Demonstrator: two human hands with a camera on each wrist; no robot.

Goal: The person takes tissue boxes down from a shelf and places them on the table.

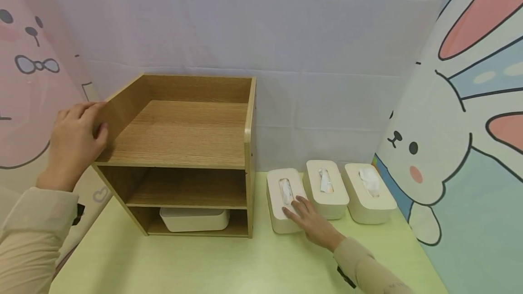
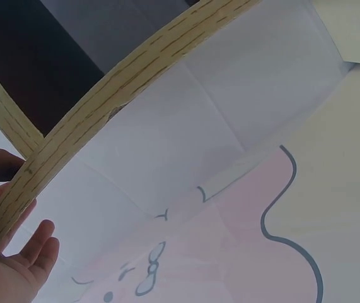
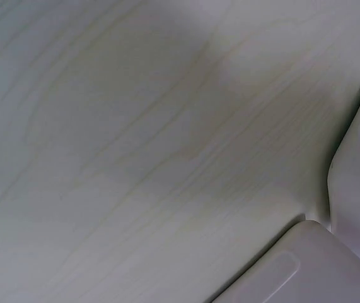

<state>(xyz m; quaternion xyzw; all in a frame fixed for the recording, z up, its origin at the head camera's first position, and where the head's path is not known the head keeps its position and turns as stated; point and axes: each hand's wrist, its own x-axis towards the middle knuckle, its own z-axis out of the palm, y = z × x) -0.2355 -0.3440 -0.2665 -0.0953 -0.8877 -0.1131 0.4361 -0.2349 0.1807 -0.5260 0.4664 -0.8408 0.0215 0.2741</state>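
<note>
A wooden shelf unit (image 1: 192,135) stands on the left of the table. My left hand (image 1: 77,139) grips the upper edge of its left side panel, and in the left wrist view the thumb and fingers (image 2: 38,252) lie on either side of that panel edge (image 2: 104,107). With fingers extended, my right hand (image 1: 316,226) touches the top of the leftmost white tissue box (image 1: 274,205), near its slot. Another white box (image 1: 196,221) lies in the shelf's bottom compartment. The right hand itself is not visible in the right wrist view.
To the right of the touched box stand a middle tissue box (image 1: 328,205) and a right tissue box (image 1: 369,212), tissue showing in their slots. Pale green table (image 1: 196,267) lies beneath everything. Cloth (image 1: 318,80) hangs behind, with a rabbit-printed panel (image 1: 457,149) on the right.
</note>
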